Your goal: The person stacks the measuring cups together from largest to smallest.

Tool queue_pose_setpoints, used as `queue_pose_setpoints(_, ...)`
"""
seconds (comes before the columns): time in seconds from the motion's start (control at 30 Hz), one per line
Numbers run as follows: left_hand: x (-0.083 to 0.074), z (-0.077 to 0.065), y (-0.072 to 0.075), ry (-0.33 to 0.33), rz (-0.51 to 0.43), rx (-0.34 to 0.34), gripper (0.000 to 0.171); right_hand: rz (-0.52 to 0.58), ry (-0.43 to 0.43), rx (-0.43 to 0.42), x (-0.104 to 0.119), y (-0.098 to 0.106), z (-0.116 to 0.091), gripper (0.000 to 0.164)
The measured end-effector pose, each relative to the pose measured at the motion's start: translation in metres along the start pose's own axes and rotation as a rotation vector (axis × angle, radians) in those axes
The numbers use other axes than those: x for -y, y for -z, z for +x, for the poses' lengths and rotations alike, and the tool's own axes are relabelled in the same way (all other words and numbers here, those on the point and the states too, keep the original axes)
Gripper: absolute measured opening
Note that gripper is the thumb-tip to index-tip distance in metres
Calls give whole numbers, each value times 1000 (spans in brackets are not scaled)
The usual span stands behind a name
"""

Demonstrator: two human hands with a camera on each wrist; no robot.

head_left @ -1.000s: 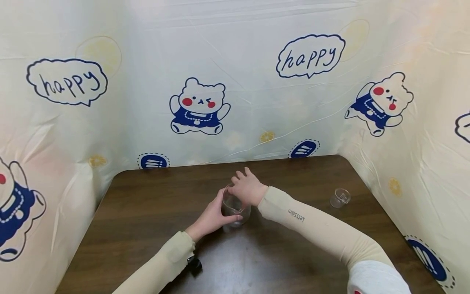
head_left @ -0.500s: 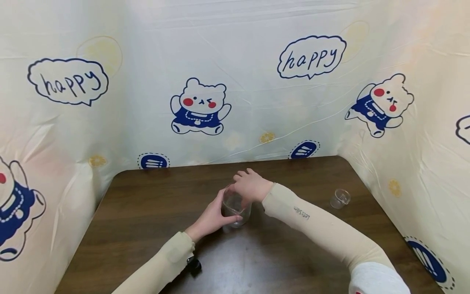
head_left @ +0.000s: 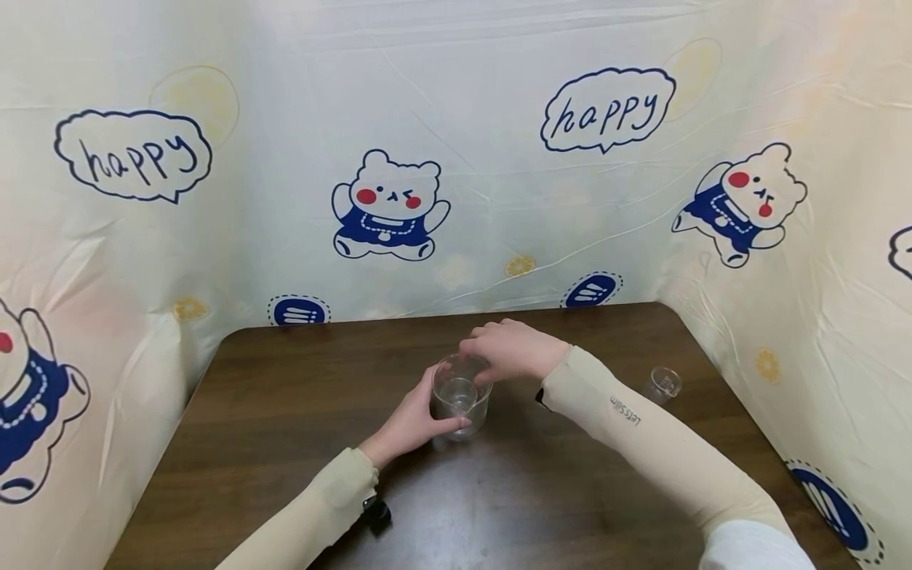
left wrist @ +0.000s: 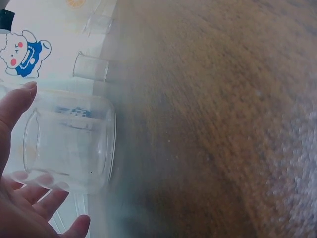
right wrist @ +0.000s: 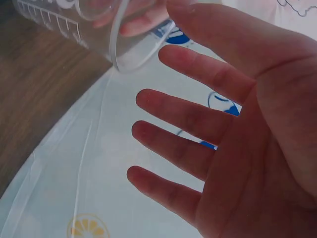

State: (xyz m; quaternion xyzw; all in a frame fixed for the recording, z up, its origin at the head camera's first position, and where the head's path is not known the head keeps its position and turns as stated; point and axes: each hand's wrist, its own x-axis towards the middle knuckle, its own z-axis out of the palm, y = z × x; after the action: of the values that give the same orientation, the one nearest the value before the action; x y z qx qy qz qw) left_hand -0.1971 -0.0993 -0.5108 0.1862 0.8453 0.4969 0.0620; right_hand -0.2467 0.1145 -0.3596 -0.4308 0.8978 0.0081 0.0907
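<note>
One small cup (head_left: 458,393) sits inside a large cup (head_left: 481,408), which stands on the tabletop (head_left: 541,491). The left hand (head_left: 406,419) curls round the large cup, thumb on the near side, gripping it. The right hand (head_left: 514,351) grips nothing, its fingers spread beside the rim; whether its thumb touches glass cannot be told. Done well, this calls for a firm but light left hold while the right fingers lift clear without knocking the rim.

The head view looks forward and down; both wrist views, nearer, share the outer beaker (head_left: 477,405)
</note>
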Motion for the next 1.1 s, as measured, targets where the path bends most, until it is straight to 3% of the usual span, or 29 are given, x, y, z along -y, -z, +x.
queue_pose_setpoints(0.23,1,2,-1,-5,8,-13,99,20,-21,-49,-12,3,-18,37)
queue_pose_setpoints(0.63,-1,0,-2,-8,-3,-21,98,14,-105,5,-31,-5,-48,39)
queue_pose_setpoints(1.1,-4,-1,0,1,6,-8,96,75,-185,-4,-61,-20,-89,34)
